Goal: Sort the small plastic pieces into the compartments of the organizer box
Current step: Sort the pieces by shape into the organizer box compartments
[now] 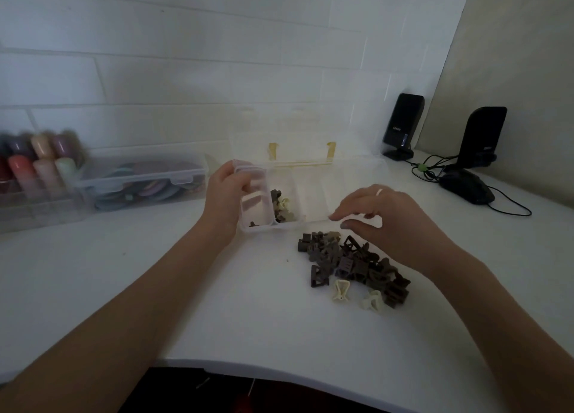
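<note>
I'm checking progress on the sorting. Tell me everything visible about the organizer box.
The organizer box is clear plastic, open, with its see-through lid standing up behind. Dividers split it into compartments side by side. The second from the left holds several dark and cream pieces; the leftmost holds one dark piece. It sits on the white table, the left hand gripping its left end.

Two black speakers (pixel 403 126) and a mouse (pixel 467 186) at right; lidded clear box (pixel 143 179) at left

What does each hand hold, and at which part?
Left hand grips the organizer box at its left end. Right hand hovers over the pile; holds nothing visible.
</note>
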Motion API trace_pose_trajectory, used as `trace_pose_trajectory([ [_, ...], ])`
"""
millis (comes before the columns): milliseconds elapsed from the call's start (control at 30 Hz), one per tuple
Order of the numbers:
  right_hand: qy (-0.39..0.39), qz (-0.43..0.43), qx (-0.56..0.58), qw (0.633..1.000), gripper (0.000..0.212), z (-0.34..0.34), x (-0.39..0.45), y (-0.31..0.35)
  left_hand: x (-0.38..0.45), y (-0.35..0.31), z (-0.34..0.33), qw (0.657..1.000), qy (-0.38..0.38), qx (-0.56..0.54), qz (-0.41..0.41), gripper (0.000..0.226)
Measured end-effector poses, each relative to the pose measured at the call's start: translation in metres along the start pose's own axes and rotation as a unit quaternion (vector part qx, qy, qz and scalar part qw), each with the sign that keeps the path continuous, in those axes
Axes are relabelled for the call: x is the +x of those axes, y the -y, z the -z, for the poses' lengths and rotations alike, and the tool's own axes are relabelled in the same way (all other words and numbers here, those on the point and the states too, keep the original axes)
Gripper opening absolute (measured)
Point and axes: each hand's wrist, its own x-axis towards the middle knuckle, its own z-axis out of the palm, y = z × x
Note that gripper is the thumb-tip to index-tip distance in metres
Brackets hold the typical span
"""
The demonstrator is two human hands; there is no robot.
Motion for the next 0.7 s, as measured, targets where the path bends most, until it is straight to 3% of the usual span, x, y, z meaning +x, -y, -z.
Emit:
trace_pose_trajectory([
  [100,-0.027,0.028,-0.067,0.997,0.016,0.001,0.0,-0.003,0.0,0.0,0.0,0.999,-0.03,-0.012,0.005,0.011],
  [233,0.094,-0.017,-0.118,0.988,0.026,-0.004,-0.003,-0.005,0.0,0.0,0.0,0.999,-0.037,-0.003,0.006,0.01],
  [400,0.133,-0.069,-0.144,0.978,0.035,-0.019,-0.004,0.0,0.0,-0.001,-0.001,0.999,-0.04,0.005,0.004,0.011],
  [500,0.147,-0.109,-0.102,0.978,0.03,-0.023,-0.003,0.002,-0.001,-0.001,-0.001,0.999,-0.04,0.012,0.0,0.012],
  [700,0.076,-0.106,0.05,0.99,0.018,-0.019,-0.003,0.006,-0.003,-0.003,-0.002,0.999,-0.04,0.01,0.005,0.014],
])
